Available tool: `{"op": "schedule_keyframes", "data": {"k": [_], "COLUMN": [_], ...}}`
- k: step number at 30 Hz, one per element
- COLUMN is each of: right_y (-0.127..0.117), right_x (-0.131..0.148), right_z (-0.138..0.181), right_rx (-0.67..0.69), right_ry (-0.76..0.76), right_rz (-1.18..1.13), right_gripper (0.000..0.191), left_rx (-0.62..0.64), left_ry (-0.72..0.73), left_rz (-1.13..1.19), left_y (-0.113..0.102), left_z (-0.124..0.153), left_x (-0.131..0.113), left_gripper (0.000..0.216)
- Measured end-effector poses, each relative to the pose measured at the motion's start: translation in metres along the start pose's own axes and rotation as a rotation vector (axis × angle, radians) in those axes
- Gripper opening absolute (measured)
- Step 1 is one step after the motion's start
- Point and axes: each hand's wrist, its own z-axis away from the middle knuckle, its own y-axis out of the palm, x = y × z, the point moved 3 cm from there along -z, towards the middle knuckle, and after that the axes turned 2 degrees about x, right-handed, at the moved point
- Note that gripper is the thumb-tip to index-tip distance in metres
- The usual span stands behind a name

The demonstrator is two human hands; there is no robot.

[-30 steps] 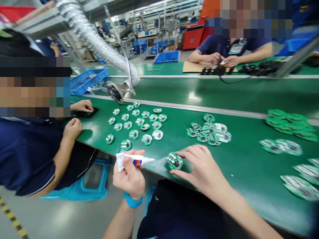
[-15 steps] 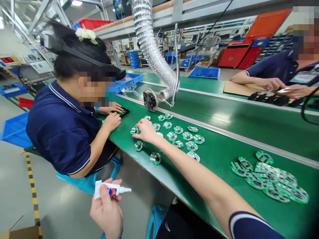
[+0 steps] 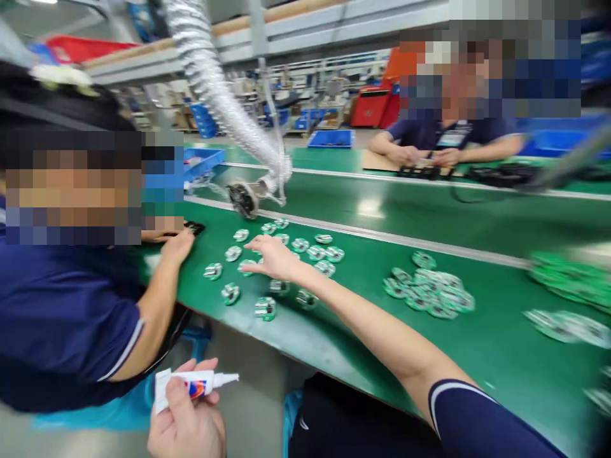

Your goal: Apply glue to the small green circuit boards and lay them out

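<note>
My left hand [image 3: 191,423], low in the view, is closed around a small white glue tube [image 3: 206,383] with a red and blue label. Its narrow nozzle points right. My right hand [image 3: 275,258] reaches across the green bench, thumb and fingers apart, with nothing seen between them. Beneath and around it lie several round green circuit boards, spread out singly. One circuit board [image 3: 247,267] is close by the thumb, and another board [image 3: 212,271] sits farther left. Whether the right hand touches a board cannot be made out.
Piled boards [image 3: 442,292] lie to the right, with more blurred boards [image 3: 570,277] beyond. A small fan [image 3: 243,199] stands by a silver duct [image 3: 224,95]. One co-worker's arm [image 3: 160,305] is close at left; another person [image 3: 449,137] sits across the bench [image 3: 353,343].
The view has swung right. My right hand has come away from the board at its fingertips, leaving it on the bench, and its fingers are spread. My left hand still holds the tube.
</note>
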Motion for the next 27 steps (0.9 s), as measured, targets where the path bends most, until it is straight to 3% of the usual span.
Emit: {"op": "schedule_keyframes", "data": {"k": [3, 6, 9, 11, 16, 21, 27], "right_y": [-0.045, -0.081, -0.098, -0.101, -0.098, -0.097, -0.104], "right_x": [-0.055, -0.106, -0.139, -0.151, -0.172, -0.184, -0.165], "right_z": [0.087, 0.189, 0.268, 0.293, 0.287, 0.268, 0.263], "right_rx": [-0.121, -0.251, -0.299, -0.278, -0.187, -0.119, -0.182], "right_ry": [0.141, 0.381, 0.574, 0.605, 0.595, 0.549, 0.486], "right_rz": [0.052, 0.136, 0.197, 0.204, 0.169, 0.125, 0.13], "right_gripper": [0.041, 0.035, 0.045, 0.054, 0.054, 0.042, 0.054], "left_rx": [0.071, 0.177, 0.323, 0.415, 0.522, 0.478, 0.476], "left_ry": [-0.003, -0.106, -0.204, -0.237, -0.26, -0.24, -0.198], "left_rz": [0.021, 0.056, 0.094, 0.112, 0.136, 0.133, 0.088], "left_y": [0.026, 0.053, 0.078, 0.092, 0.107, 0.094, 0.084], "left_z": [0.012, 0.029, 0.051, 0.066, 0.1, 0.117, 0.126], "left_x": [0.004, 0.013, 0.018, 0.016, 0.003, -0.002, -0.009], "left_gripper": [0.035, 0.035, 0.042, 0.046, 0.051, 0.053, 0.057]}}
